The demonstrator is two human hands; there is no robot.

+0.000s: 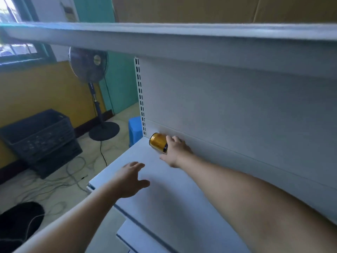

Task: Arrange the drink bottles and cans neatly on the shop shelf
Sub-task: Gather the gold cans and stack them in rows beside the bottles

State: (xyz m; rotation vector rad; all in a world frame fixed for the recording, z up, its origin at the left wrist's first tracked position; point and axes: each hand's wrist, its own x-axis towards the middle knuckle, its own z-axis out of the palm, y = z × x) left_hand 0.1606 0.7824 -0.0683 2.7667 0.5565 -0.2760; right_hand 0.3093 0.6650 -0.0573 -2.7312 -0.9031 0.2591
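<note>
White shelf (164, 207), mostly bare; single gold can (158, 142) at far left back corner, against back panel.

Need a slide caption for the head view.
Right hand sets gold drink can at white shelf's back-left corner; left hand empty.

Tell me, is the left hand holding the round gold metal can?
No, the left hand is spread open above the white shelf, while the right hand holds the round gold metal can.

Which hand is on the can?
The right hand, gripping the gold can at the shelf's back left corner. The left hand hovers open, empty, nearer the front.
</note>
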